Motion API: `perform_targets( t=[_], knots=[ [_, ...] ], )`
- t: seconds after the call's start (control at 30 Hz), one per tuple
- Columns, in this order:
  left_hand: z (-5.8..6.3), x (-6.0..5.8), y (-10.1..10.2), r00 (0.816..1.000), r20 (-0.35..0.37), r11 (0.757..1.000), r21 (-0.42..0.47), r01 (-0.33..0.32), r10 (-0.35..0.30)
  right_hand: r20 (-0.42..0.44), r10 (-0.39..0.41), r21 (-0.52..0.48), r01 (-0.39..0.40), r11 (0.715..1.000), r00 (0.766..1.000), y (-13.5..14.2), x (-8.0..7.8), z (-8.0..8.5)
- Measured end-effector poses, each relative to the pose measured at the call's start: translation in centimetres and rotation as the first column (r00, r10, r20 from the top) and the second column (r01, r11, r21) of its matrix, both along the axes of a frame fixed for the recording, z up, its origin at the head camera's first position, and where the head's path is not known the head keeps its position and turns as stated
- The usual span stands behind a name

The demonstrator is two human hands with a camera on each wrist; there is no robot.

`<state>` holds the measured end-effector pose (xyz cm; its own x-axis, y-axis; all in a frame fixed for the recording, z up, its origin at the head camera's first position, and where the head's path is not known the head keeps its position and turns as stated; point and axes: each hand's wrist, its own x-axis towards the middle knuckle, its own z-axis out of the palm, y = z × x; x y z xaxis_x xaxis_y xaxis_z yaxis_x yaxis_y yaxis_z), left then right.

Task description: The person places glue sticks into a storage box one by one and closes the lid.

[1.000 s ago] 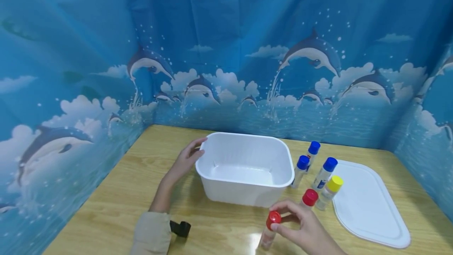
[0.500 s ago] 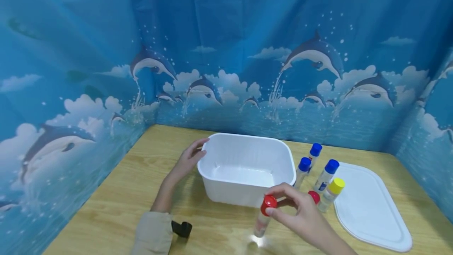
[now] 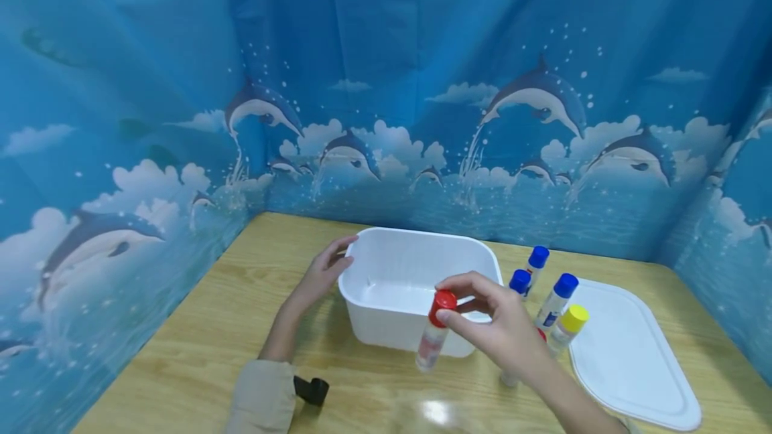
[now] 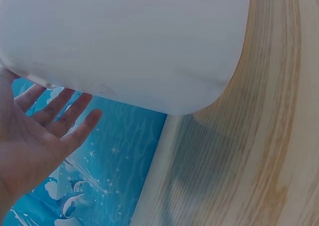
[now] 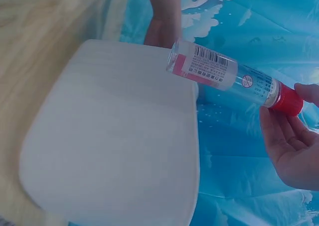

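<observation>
In the head view my left hand (image 3: 319, 274) is at the left end of a white plastic bin (image 3: 410, 330), thumb at the rim. The left wrist view shows its fingers (image 4: 75, 136) straight beside the bin's outer wall. My right hand (image 3: 497, 320) pinches the red cap of a clear glue bottle (image 3: 430, 347) between thumb and fingers. The bottle is off the table, tilted, overlapping the bin's front wall. In the right wrist view the bottle (image 5: 214, 66) shows a barcode label, its base toward the bin.
Right of the bin stand several blue-capped glue bottles (image 3: 551, 307) and a yellow-capped one (image 3: 567, 327). A second red-capped bottle (image 3: 510, 376) is mostly behind my right hand. A white lid (image 3: 630, 350) lies farther right. A black strap piece (image 3: 312, 391) shows by the left sleeve (image 3: 262, 394).
My right hand has lifted the red-capped glue bottle off the table and moved it up and leftward, toward the bin's front wall. The left hand stays at the rim.
</observation>
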<state>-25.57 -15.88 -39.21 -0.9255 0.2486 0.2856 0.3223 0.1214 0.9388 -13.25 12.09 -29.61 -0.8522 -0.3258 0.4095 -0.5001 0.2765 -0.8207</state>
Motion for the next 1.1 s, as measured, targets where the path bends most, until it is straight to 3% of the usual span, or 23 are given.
perform_targets(
  t=[0.27, 0.4, 0.6, 0.8, 1.1],
  knots=[
    [-0.1, 0.0, 0.0, 1.0, -0.003, 1.0, 0.016, 0.003, -0.003, -0.048, -0.009, -0.031, 0.008, 0.999, 0.999, -1.4, -1.4, 2.3],
    [0.0, 0.1, 0.0, 1.0, 0.001, 1.0, 0.014, 0.011, -0.011, -0.034, -0.017, -0.046, 0.015, 0.999, 0.999, -2.2, -2.2, 2.9],
    [0.0, 0.1, -0.1, 1.0, -0.012, 1.0, 0.012, 0.006, -0.006, -0.081, -0.041, -0.075, 0.035, 0.997, 0.996, -3.5, -3.6, 3.6],
    [-0.1, 0.0, 0.0, 1.0, -0.024, 1.0, 0.028, 0.0, 0.001, -0.15, -0.039, -0.077, 0.028, 0.997, 0.988, -4.9, -5.1, 3.6],
    [0.0, 0.1, 0.1, 1.0, 0.0, 1.0, 0.02, 0.004, -0.004, -0.132, -0.044, -0.047, 0.038, 0.998, 0.99, -6.7, -7.4, 2.4]
  ],
)
